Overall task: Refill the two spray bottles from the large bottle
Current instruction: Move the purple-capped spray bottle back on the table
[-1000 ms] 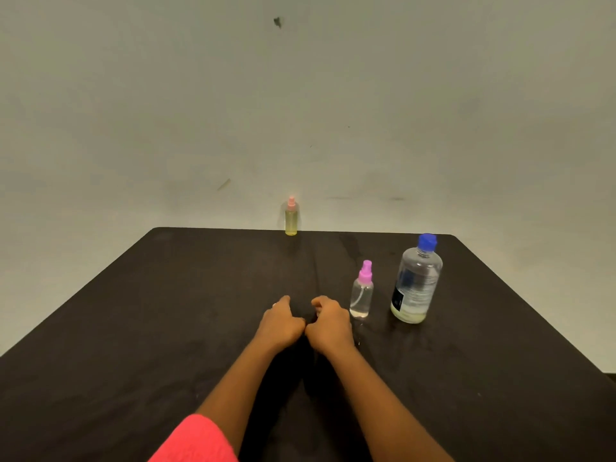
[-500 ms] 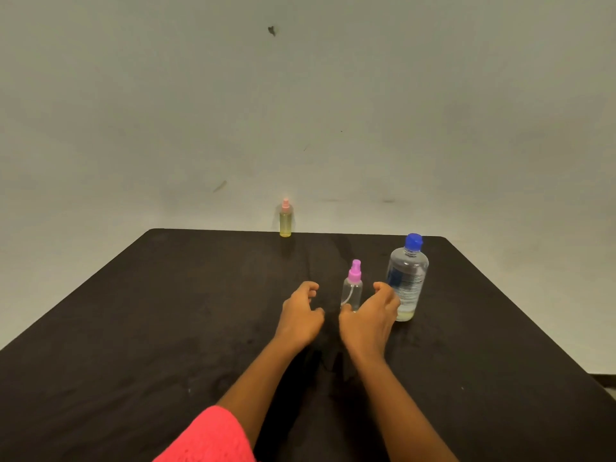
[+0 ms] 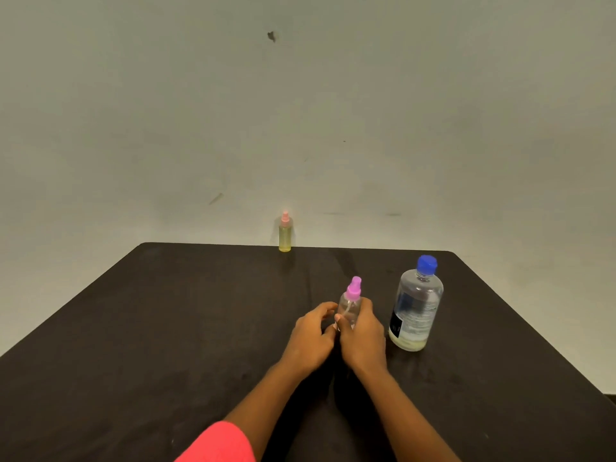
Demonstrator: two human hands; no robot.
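Right hand (image 3: 361,338) curled round the lower body of the purple-capped spray bottle (image 3: 350,306), upright on the black table (image 3: 166,328). Left hand (image 3: 311,338) just beside it, fingers loosely curved, apparently holding nothing. Large bottle (image 3: 416,308), blue cap on, stands near, to the right. Yellow spray bottle (image 3: 285,235) at the far edge.

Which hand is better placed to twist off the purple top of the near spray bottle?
The left, probably. The right hand grips the body of the near spray bottle, steadying it. The left hand holds nothing and sits close beside it, just below the purple top.
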